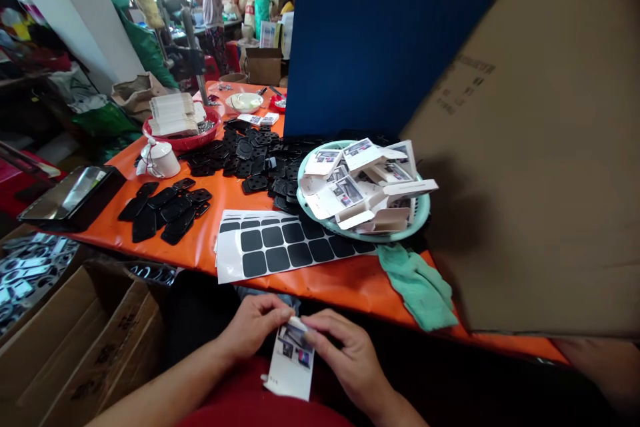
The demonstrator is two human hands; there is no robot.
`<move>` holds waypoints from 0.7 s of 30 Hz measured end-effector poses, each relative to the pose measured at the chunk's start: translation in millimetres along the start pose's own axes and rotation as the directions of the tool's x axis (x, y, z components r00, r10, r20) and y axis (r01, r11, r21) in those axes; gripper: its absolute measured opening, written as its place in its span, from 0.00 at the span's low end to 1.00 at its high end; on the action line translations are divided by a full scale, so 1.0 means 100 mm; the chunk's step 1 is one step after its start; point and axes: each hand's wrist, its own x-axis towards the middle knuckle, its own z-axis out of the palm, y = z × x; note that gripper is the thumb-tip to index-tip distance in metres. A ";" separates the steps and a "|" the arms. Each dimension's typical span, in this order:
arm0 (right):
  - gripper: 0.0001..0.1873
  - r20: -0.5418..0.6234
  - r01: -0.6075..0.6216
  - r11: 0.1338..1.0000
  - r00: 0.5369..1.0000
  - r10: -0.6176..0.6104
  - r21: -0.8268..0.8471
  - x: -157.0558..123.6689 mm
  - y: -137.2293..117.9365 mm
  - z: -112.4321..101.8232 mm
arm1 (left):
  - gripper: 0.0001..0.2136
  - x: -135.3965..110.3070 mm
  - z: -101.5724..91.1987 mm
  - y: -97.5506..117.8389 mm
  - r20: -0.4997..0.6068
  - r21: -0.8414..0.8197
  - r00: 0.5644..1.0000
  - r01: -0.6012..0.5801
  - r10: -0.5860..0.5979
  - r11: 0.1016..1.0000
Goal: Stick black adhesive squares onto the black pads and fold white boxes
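A small white cardboard box [293,373] with printed pictures is held upright above my lap. My left hand [257,323] pinches its top left corner between thumb and fingers. At the top right, my right hand [345,353] grips the same end with thumb and forefinger. The box's lower end has a small flap sticking out to the left. Beyond my hands, a pale green basket [303,197] on the table holds several similar white boxes [347,190], some with open flaps. Whether anything is inside the held box cannot be seen.
Sheets of black square stickers [273,257] lie on the orange table [345,288], beside a green cloth [420,287]. Black flat pieces [175,207], a white mug [160,159] and a red basket [187,142] are behind. Cardboard [540,213] stands right; open cartons [95,360] sit lower left.
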 end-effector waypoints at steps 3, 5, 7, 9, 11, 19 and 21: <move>0.08 0.046 -0.023 0.999 0.999 0.024 -0.026 -0.05 0.03 0.03 | 0.18 -0.02 -0.04 -0.06 0.079 0.050 0.995 -0.069 0.065 0.996; 0.08 0.025 0.028 0.997 0.999 -0.027 -0.070 -0.04 0.01 0.01 | 0.19 -0.02 -0.06 -0.01 0.128 0.087 0.985 -0.124 0.112 0.989; 0.10 -0.048 0.136 0.981 0.989 -0.143 -0.137 0.01 -0.07 -0.08 | 0.21 -0.01 -0.07 0.07 0.120 0.118 0.979 -0.180 0.166 0.977; 0.11 -0.165 0.222 0.953 0.952 -0.258 -0.209 0.11 -0.23 -0.28 | 0.24 0.00 -0.08 0.16 0.063 0.166 0.977 -0.212 0.204 0.963; 0.11 -0.319 0.260 0.928 0.885 -0.340 -0.268 0.28 -0.43 -0.59 | 0.27 0.05 -0.10 0.23 -0.004 0.270 0.964 -0.255 0.265 0.929; 0.20 -0.771 0.311 0.907 0.488 -0.410 -0.285 1.48 -0.87 -1.87 | 0.31 0.53 -0.08 0.54 0.005 0.653 0.770 -0.486 0.638 0.581; 0.21 -0.725 0.206 0.933 0.588 -0.358 -0.294 1.60 -0.78 -2.01 | 0.32 0.63 -0.06 0.58 0.029 0.691 0.747 -0.495 0.664 0.527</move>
